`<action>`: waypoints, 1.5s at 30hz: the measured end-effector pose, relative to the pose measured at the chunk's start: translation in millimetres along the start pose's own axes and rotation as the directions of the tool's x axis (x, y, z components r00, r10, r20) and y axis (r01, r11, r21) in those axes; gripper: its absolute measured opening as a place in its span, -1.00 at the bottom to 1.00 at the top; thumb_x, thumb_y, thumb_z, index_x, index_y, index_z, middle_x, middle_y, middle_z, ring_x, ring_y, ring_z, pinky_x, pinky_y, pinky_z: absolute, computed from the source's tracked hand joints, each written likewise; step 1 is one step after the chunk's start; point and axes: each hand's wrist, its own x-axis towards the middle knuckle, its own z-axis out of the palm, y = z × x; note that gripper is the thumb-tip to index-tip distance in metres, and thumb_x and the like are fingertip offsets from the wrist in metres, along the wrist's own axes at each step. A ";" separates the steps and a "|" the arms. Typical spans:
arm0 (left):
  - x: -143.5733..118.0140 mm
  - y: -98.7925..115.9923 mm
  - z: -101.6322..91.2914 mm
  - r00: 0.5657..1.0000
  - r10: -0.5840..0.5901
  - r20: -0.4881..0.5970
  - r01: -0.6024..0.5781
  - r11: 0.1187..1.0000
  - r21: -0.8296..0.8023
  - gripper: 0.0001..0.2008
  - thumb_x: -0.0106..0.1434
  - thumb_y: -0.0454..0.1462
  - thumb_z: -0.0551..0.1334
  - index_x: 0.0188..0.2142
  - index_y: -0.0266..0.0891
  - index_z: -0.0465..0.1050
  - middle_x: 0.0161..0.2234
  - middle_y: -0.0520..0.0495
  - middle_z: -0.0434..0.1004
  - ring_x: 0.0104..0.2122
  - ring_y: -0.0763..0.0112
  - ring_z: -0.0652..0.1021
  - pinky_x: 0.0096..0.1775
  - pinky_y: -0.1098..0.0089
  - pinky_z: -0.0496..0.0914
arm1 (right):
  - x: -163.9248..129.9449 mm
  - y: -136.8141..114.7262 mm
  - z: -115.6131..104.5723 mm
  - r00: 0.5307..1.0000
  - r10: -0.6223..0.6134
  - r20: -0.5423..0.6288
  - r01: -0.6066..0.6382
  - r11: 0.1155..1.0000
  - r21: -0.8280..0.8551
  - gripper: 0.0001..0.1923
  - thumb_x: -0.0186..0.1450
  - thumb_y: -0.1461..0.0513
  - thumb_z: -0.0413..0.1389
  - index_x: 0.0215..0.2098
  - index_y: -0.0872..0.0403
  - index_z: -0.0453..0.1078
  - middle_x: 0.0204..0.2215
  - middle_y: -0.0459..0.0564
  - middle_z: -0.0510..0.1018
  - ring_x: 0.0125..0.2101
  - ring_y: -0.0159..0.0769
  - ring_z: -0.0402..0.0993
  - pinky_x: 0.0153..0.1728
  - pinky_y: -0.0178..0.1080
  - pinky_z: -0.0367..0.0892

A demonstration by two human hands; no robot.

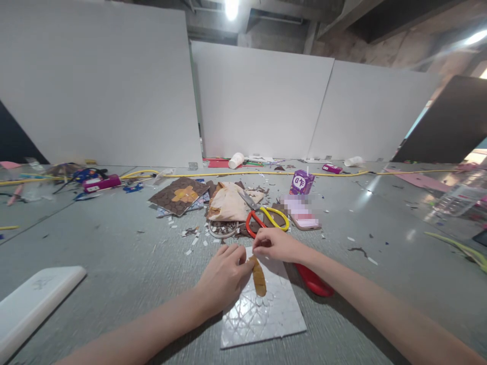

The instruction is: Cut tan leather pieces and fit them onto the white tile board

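Note:
A white board (266, 319) with shiny, lined patches lies on the table in front of me. On its upper part is a narrow ochre-brown strip (259, 279), its top end between my two hands. My left hand (228, 274) rests at the board's left side, thumb and finger closed at the strip's upper end. My right hand (279, 244) reaches in from the right with thumb and forefinger pinched just above that end; whatever sits in this pinch is too small to make out. Behind the hands lie scissors (266, 219) with red and yellow handles.
Behind the board are a cream cloth-like piece (228, 200), a brown panel with an orange flower (180, 195), a phone (304, 215) and a purple drink carton (302, 182). A red object (314, 281) lies beside the board. A white device (38, 304) sits at left.

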 end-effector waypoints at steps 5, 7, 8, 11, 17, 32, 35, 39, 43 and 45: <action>-0.4 -1.4 -0.3 1.000 0.009 -0.011 -0.009 1.000 0.010 -0.83 0.18 -0.36 0.01 -0.34 -0.23 0.37 -0.44 -0.05 0.29 -0.41 0.39 0.27 -0.38 0.37 0.15 | -0.4 -7.4 0.5 0.997 -0.081 0.006 0.081 0.991 -0.102 -0.93 0.03 0.34 0.10 -0.47 0.14 0.40 -0.50 -0.09 0.31 -0.50 -0.48 0.25 -0.46 -0.41 0.16; -0.5 -1.7 0.0 1.000 0.008 -0.016 -0.008 1.000 -0.007 -0.82 0.17 -0.37 0.01 -0.33 -0.23 0.37 -0.45 -0.04 0.29 -0.42 0.39 0.27 -0.38 0.38 0.15 | -0.4 -9.1 1.9 0.996 -0.084 0.021 0.086 0.989 -0.122 -0.94 0.05 0.36 0.08 -0.48 0.15 0.39 -0.49 -0.09 0.31 -0.50 -0.48 0.25 -0.46 -0.41 0.16; -0.6 -1.6 0.2 1.000 0.006 -0.018 -0.007 1.000 -0.018 -0.82 0.17 -0.38 0.02 -0.34 -0.23 0.38 -0.45 -0.04 0.28 -0.41 0.40 0.27 -0.38 0.38 0.16 | -0.4 -9.2 2.8 0.996 -0.081 0.031 0.084 0.988 -0.130 -0.94 0.06 0.36 0.07 -0.48 0.16 0.38 -0.49 -0.08 0.31 -0.49 -0.47 0.26 -0.45 -0.40 0.16; -1.0 -0.8 0.5 1.000 0.001 -0.029 -0.003 0.999 -0.054 -0.81 0.15 -0.39 0.02 -0.38 -0.22 0.39 -0.45 -0.04 0.28 -0.41 0.40 0.27 -0.38 0.38 0.17 | -0.7 -7.6 5.7 0.995 -0.085 0.049 0.091 0.986 -0.143 -0.94 0.07 0.39 0.03 -0.49 0.17 0.34 -0.47 -0.06 0.31 -0.48 -0.47 0.26 -0.45 -0.40 0.17; 4.3 -4.2 -3.2 0.950 -0.281 -0.138 0.203 0.888 -0.414 -0.83 0.12 -0.38 0.03 -0.30 -0.27 0.34 -0.37 -0.07 0.28 -0.36 0.40 0.33 -0.31 0.35 0.25 | -1.0 -11.3 1.0 0.996 -0.080 -0.047 0.078 0.996 -0.035 -0.92 0.12 0.39 -0.02 -0.49 0.15 0.28 -0.47 -0.07 0.31 -0.46 -0.45 0.24 -0.43 -0.38 0.17; 34.0 -11.0 -7.0 0.794 -0.544 0.272 0.165 -0.238 -0.957 -0.85 -0.08 -0.28 0.28 -0.47 -0.34 0.45 -0.52 -0.03 0.44 -0.50 0.54 0.40 -0.39 0.50 0.25 | 1.8 -28.1 -16.2 0.879 -0.001 -0.477 0.082 0.985 0.150 -0.91 0.15 0.25 -0.04 -0.40 0.11 0.25 -0.41 -0.05 0.34 -0.42 -0.42 0.29 -0.42 -0.37 0.23; 39.9 -10.1 -11.0 0.775 -0.569 0.275 0.141 -0.269 -0.953 -0.83 -0.13 -0.29 0.30 -0.49 -0.34 0.46 -0.55 -0.02 0.44 -0.53 0.55 0.39 -0.41 0.51 0.25 | 11.8 -13.1 -29.6 0.792 0.109 -0.601 -0.091 0.994 0.060 -0.82 0.14 0.20 -0.04 -0.32 0.13 0.24 -0.35 0.01 0.38 -0.36 -0.37 0.31 -0.35 -0.32 0.25; 46.7 -6.4 -15.8 0.735 -0.609 0.298 0.146 -0.288 -0.947 -0.79 -0.20 -0.30 0.33 -0.49 -0.33 0.46 -0.56 -0.01 0.45 -0.52 0.54 0.40 -0.40 0.51 0.26 | 31.3 11.5 -40.1 0.888 0.260 -0.380 -0.382 0.876 -0.294 -0.77 0.05 0.21 0.03 -0.33 0.16 0.30 -0.32 0.10 0.41 -0.25 -0.20 0.32 -0.26 -0.23 0.21; 47.5 -3.7 -17.7 0.728 -0.618 0.298 0.138 -0.295 -0.946 -0.80 -0.20 -0.28 0.32 -0.50 -0.30 0.47 -0.54 -0.01 0.46 -0.51 0.53 0.40 -0.39 0.50 0.27 | 49.8 22.1 -34.3 0.896 0.339 -0.286 -0.423 0.847 -0.322 -0.75 -0.07 0.17 0.12 -0.43 0.15 0.36 -0.37 0.14 0.45 -0.31 -0.13 0.38 -0.39 -0.25 0.24; 46.5 -3.4 -18.7 0.736 -0.615 0.283 0.135 -0.275 -0.952 -0.82 -0.19 -0.26 0.32 -0.51 -0.29 0.47 -0.55 0.00 0.45 -0.52 0.52 0.39 -0.40 0.49 0.27 | 58.1 23.6 -31.2 0.901 0.349 -0.259 -0.420 0.851 -0.315 -0.75 -0.12 0.18 0.15 -0.45 0.14 0.38 -0.38 0.14 0.47 -0.31 -0.11 0.38 -0.42 -0.26 0.24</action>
